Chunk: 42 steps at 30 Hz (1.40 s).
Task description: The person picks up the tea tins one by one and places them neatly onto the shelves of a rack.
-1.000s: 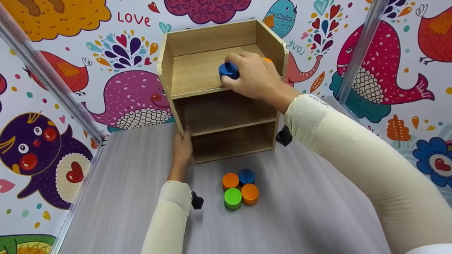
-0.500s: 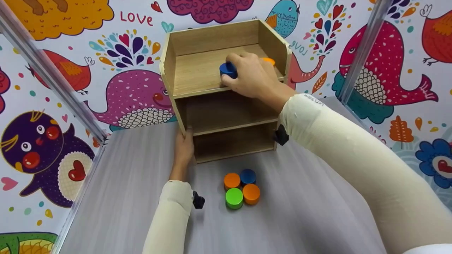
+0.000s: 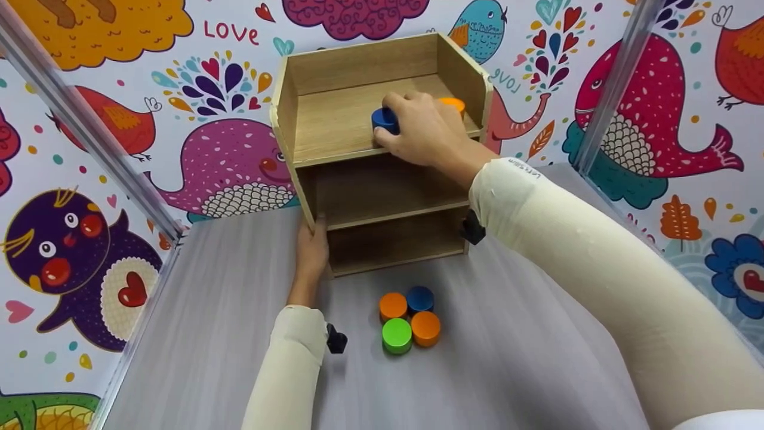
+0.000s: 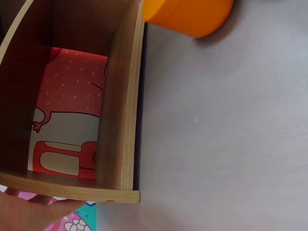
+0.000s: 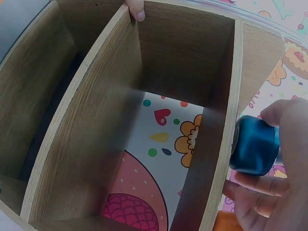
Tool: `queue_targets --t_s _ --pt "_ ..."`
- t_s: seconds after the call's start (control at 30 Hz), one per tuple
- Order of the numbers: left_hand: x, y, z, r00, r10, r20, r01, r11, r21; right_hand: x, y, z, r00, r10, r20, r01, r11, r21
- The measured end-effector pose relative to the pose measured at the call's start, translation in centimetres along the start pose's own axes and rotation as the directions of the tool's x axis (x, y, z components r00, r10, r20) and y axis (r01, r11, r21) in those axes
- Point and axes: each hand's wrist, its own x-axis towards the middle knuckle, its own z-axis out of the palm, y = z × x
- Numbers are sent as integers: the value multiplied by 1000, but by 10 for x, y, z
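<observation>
A small wooden shelf unit (image 3: pixel 382 218) stands upright at the back of the table. My left hand (image 3: pixel 311 254) holds its left side panel low down; in the right wrist view one left fingertip (image 5: pixel 137 9) shows over the panel's edge. My right hand (image 3: pixel 427 131) pinches a blue round block (image 3: pixel 385 120) between thumb and fingers, at the front of the top board. In the right wrist view the blue block (image 5: pixel 256 145) sits right at the board's edge. Behind the right hand, an orange block (image 3: pixel 453 106) rests on the top board, partly hidden.
On the table before the shelf unit stand two orange blocks (image 3: pixel 393 306) (image 3: pixel 425 328), a green block (image 3: pixel 397 335) and another blue block (image 3: pixel 421 298), grouped together. Patterned panels (image 3: pixel 227 89) rise behind and beside the table, with metal posts (image 3: pixel 113 137) at the corners.
My right hand settles very slightly lower with the blue block, and more of the orange block behind it shows. The left hand keeps its place on the side panel.
</observation>
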Motion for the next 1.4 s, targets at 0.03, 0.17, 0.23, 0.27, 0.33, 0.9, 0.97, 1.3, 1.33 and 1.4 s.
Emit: queue_targets --t_s 0.03,0.17,0.23,0.27,0.33,0.9,0.97,1.3,1.33,1.4 --pt "0 0 0 1000 -2 0 2 1000 1 0 0 0 1000 0 2 0 1000 -2" --pt "-1 0 0 1000 -17 6 17 1000 3 1 -1 1 1000 -1 10 1 1000 -15" --pt "-2 0 0 1000 -24 6 24 1000 7 1 -1 1 1000 -1 11 1 1000 -21" --pt "-2 0 0 1000 -25 6 25 1000 9 1 -1 1 1000 -3 10 3 1000 -22" --pt "-2 0 0 1000 -20 2 20 1000 13 1 -1 2 1000 -7 7 7 1000 -26" --pt "-2 6 0 1000 -4 30 4 1000 -12 1 1 3 1000 -2 15 2 999 -42" --pt "-3 6 0 999 -8 34 8 1000 -16 1 0 3 1000 1 19 0 999 -42" --pt "0 -1 0 1000 1 13 -1 1000 -16 -4 6 -7 1000 -14 -15 14 1000 -26" --pt "-1 -1 0 1000 0 10 1 1000 -14 -5 7 -9 1000 -21 -24 20 1000 -24" --pt "0 -1 0 1000 8 1 -8 1000 -12 -7 9 -13 998 -40 -46 39 999 -22"
